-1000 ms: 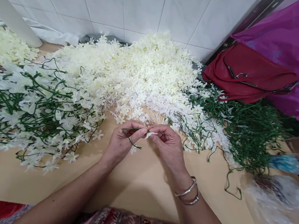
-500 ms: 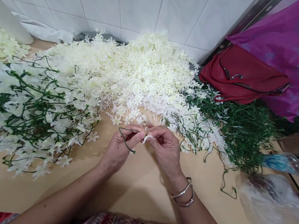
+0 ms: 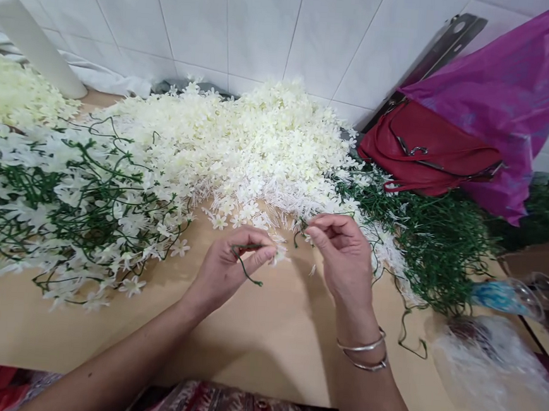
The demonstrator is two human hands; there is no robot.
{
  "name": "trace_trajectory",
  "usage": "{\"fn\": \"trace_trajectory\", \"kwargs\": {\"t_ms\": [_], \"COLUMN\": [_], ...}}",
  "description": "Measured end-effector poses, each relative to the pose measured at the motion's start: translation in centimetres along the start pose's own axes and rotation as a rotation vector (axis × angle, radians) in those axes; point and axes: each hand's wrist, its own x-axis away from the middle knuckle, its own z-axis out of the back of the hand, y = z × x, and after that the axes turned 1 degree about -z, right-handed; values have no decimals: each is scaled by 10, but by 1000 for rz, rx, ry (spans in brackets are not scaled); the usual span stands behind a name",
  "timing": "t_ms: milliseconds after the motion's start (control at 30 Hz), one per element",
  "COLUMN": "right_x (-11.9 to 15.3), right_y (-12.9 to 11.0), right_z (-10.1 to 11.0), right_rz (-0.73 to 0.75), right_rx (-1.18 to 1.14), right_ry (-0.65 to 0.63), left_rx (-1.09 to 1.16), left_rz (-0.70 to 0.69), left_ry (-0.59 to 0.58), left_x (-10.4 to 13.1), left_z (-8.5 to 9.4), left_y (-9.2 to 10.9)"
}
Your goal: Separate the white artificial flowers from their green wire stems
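Observation:
My left hand (image 3: pixel 232 262) is closed in a pinch on a green stem (image 3: pixel 246 273), which curves down below the fingers. A small white blossom (image 3: pixel 277 254) shows at its fingertips. To the right, my right hand (image 3: pixel 342 252) has thumb and index finger pinched together near a green stem tip (image 3: pixel 299 231); whether it grips that piece is too small to tell. A small white bit (image 3: pixel 312 270) lies or hangs below these fingers. The two hands are apart, above the tan table (image 3: pixel 254 337).
A big heap of cream-white blossoms (image 3: pixel 271 129) lies at the back. Flowers on green stems (image 3: pixel 75 196) cover the left. On the right are green stems (image 3: pixel 442 244), a red handbag (image 3: pixel 435 148), a purple bag (image 3: pixel 502 90) and clear plastic (image 3: pixel 503 375).
My right hand has moved right, away from my left hand; they met at the white piece before. My left hand still pinches the green stem. The view has shifted slightly.

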Motion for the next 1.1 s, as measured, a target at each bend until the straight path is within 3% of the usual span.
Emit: {"fn": "trace_trajectory", "kwargs": {"t_ms": [100,200,367,500,600,733,900,1100], "right_x": [-4,-4,-4,-4,-2,3,0,3], "right_y": [-12,-19,-7,5,6,-2,-9,1], "right_z": [19,26,21,18,17,10,-10,-40], "right_rz": [16,2,21,33,66,45,-60,-274], "right_rx": [231,534,1082,1279,1220,927,438,30], "right_ry": [60,-75,-275,-324,-278,-205,-180,-332], "left_rx": [-217,-467,-651,-634,-616,-638,-507,-263], "left_rz": [114,251,312,320,210,62,-93,-36], "left_ry": [-286,-508,-566,-577,-486,-260,-78,-2], "left_x": [10,19,29,30,25,12,-4,-6], "left_z": [3,5,8,19,35,51,40,30], "left_y": [3,1,0,2,2,-4,-13,-26]}}
